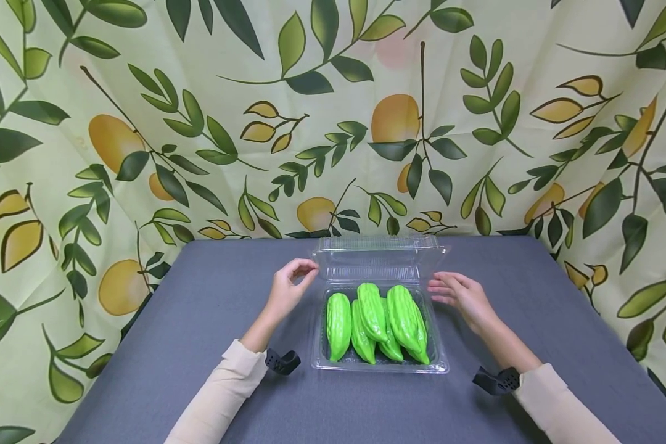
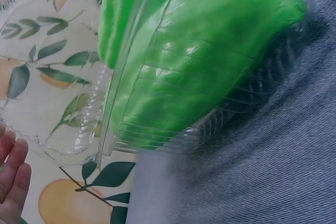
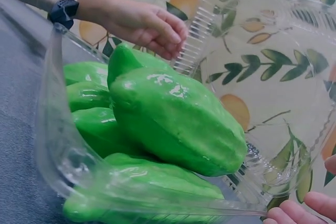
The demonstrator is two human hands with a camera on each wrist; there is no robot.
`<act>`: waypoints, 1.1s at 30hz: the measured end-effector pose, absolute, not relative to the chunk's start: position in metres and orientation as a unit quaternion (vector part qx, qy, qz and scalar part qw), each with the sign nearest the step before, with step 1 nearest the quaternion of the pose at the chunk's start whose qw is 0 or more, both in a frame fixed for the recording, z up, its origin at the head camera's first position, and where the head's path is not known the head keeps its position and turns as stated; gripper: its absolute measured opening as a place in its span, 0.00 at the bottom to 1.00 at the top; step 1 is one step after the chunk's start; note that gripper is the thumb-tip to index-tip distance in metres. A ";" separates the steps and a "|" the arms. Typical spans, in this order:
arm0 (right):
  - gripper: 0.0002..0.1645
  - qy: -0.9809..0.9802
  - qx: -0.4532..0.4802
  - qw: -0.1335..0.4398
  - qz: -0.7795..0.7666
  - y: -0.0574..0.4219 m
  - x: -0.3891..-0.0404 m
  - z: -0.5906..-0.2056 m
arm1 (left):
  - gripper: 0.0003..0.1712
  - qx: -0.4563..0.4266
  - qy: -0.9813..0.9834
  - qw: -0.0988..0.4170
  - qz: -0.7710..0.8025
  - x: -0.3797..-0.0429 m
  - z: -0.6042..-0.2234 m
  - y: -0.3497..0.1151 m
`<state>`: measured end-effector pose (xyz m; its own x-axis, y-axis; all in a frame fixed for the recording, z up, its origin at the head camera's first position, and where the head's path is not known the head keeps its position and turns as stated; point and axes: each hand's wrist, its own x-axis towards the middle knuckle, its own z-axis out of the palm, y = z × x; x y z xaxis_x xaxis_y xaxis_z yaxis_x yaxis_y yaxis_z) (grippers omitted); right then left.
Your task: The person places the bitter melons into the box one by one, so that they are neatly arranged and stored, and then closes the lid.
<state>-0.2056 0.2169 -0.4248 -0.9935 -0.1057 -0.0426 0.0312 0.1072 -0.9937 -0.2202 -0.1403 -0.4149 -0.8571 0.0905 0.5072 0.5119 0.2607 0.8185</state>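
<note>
A clear plastic clamshell box [image 1: 380, 367] sits on the table with its lid [image 1: 377, 269] raised at the back. Several glossy green ribbed gourds [image 1: 370, 311], like bitter melons, lie in it, some stacked on others. My left hand [image 1: 290, 285] is beside the lid's left edge, fingers loosely bent. In the left wrist view, its fingertips [image 2: 19, 153] come close to the lid's rim; contact is unclear. My right hand [image 1: 466, 299] is at the box's right side, its fingers fairly straight towards the lid hinge. Its fingertips [image 3: 286, 214] show near the tray's rim in the right wrist view.
A grey-blue cloth [image 1: 211, 345] covers the table. Behind and at the sides hangs a fabric backdrop [image 1: 333, 166] printed with leaves and orange fruit. Each wrist wears a black camera band [image 1: 282, 362].
</note>
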 end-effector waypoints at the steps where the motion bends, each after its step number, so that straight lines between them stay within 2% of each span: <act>1: 0.34 0.741 -0.024 0.051 -0.669 0.217 -0.204 -0.425 | 0.06 -0.199 -0.772 0.183 -0.575 -0.219 -0.416 -0.141; 10: 0.37 0.741 -0.014 0.051 -0.670 0.219 -0.195 -0.423 | 0.07 -0.220 -0.764 0.179 -0.579 -0.215 -0.421 -0.144; 23: 0.39 0.767 0.005 0.098 -0.634 0.217 -0.186 -0.415 | 0.16 -0.205 -0.748 0.125 -0.619 -0.203 -0.420 -0.146; 33: 0.39 0.770 -0.013 0.104 -0.630 0.217 -0.177 -0.412 | 0.15 -0.208 -0.756 0.130 -0.607 -0.197 -0.421 -0.145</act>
